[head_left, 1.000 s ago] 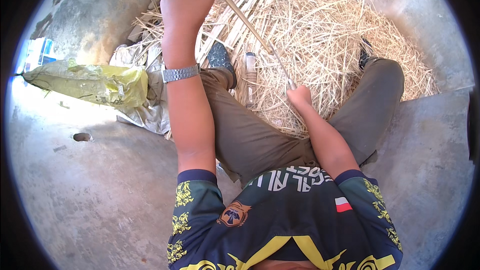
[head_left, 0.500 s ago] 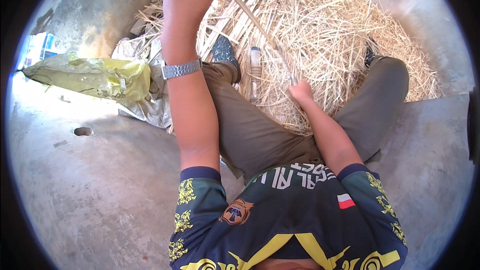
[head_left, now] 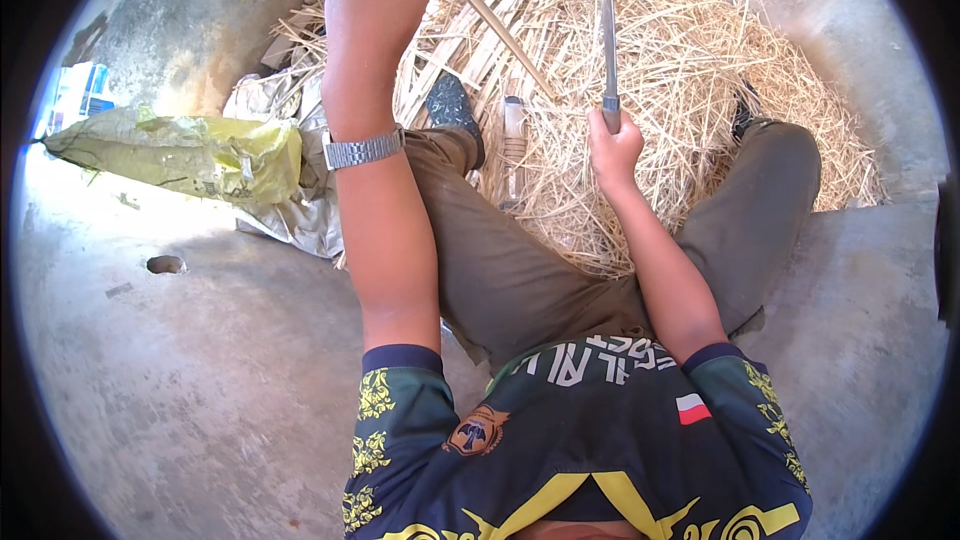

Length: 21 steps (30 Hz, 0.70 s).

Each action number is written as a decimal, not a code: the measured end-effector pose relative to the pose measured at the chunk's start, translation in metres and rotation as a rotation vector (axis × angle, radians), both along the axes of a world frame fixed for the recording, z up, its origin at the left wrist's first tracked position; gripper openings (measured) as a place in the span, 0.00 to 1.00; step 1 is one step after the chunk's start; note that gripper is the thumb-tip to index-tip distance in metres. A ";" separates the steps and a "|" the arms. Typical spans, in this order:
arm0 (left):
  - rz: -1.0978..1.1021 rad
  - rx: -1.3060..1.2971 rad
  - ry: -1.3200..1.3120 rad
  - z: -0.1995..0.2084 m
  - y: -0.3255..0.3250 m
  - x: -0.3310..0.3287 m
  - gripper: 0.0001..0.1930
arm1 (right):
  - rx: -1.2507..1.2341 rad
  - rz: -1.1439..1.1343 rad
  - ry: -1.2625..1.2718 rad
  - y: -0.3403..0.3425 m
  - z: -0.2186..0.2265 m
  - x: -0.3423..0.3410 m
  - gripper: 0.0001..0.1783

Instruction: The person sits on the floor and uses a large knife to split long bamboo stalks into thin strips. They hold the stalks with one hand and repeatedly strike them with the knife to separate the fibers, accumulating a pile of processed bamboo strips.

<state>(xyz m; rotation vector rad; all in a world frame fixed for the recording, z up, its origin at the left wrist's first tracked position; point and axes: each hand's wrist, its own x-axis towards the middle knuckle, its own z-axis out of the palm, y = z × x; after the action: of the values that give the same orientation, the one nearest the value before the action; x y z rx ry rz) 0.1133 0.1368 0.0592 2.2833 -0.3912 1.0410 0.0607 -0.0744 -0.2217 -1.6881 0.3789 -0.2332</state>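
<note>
My left hand (head_left: 378,0), with a metal watch on its wrist, is raised at the top of the view. It is closed on a bamboo stick (head_left: 487,18), which slants down to the right over the straw; the top of this hand and the stick's upper end are near the frame edge. In my right hand (head_left: 615,148) is a long-bladed knife (head_left: 608,35), gripped by its dark grey handle. The blade points up and away, its tip cut off by the frame. Stick and blade are apart.
A big heap of shavings and thin strips (head_left: 680,70) lies between and beyond my legs. A slim object with a brown ribbed part (head_left: 514,135) rests near my left shoe (head_left: 453,110). Left, a yellow translucent sack (head_left: 190,152) lies on the concrete floor (head_left: 230,370), near a hole (head_left: 166,264).
My right hand has swung the knife off the stick, turning it from slanting along the stick to nearly upright. My left hand and the stick have hardly moved.
</note>
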 end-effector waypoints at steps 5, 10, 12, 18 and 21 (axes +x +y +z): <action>-0.106 -0.295 -0.145 0.009 -0.004 -0.002 0.14 | 0.016 0.143 0.036 0.003 0.050 0.003 0.14; -0.128 -0.391 -0.211 0.006 0.004 0.005 0.14 | -0.194 0.138 0.100 0.003 0.068 -0.013 0.15; -0.190 -0.448 -0.260 0.004 -0.003 0.006 0.16 | -0.181 0.200 0.023 0.012 0.095 -0.021 0.14; -0.063 -0.175 -0.294 0.011 -0.028 -0.014 0.13 | 0.030 0.379 -0.112 0.040 0.106 -0.031 0.10; 0.014 -0.099 -0.300 0.011 -0.038 -0.020 0.10 | 0.127 0.429 0.206 0.035 0.069 -0.031 0.22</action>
<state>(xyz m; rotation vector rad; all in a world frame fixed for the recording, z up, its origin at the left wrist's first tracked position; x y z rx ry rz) 0.0937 0.0985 0.0706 2.0490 -0.4331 1.3842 0.0294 -0.0395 -0.1532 -1.6285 0.1708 0.2769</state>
